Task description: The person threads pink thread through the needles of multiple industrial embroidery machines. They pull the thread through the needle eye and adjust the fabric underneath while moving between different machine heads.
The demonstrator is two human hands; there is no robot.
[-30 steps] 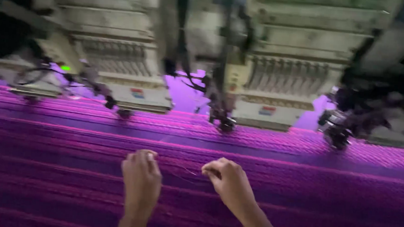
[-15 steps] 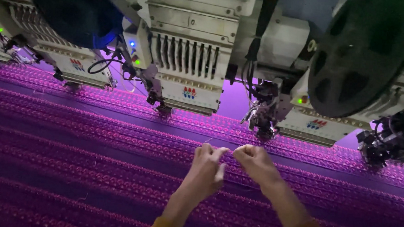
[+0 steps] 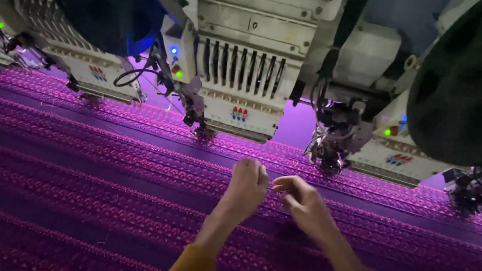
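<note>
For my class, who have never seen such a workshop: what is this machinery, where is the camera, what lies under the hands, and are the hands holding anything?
The camera sits on the person's head, looking down over their arms. Along the top runs a row of embroidery machine heads, pale boxes with needle parts below and small lights. Under them stretches purple fabric stitched in long patterned bands. The left hand is loosely closed and the right hand pinches its fingertips; both hover close together just above the cloth. They may be handling a fine thread, but it is too thin to tell. At right hangs a dark round reel.
</note>
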